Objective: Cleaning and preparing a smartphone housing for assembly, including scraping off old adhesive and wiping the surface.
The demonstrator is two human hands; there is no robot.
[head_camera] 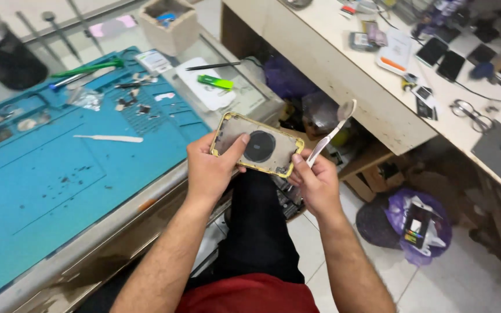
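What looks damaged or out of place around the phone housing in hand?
The phone back housing held by the left hand is stripped bare, its inner face smeared with residue. Dark debris specks litter the blue mat, and small loose parts lie scattered near its top edge.

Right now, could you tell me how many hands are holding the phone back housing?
2. The left hand grips the phone back housing at its left end; the right hand pinches its right edge while also holding a white tool.
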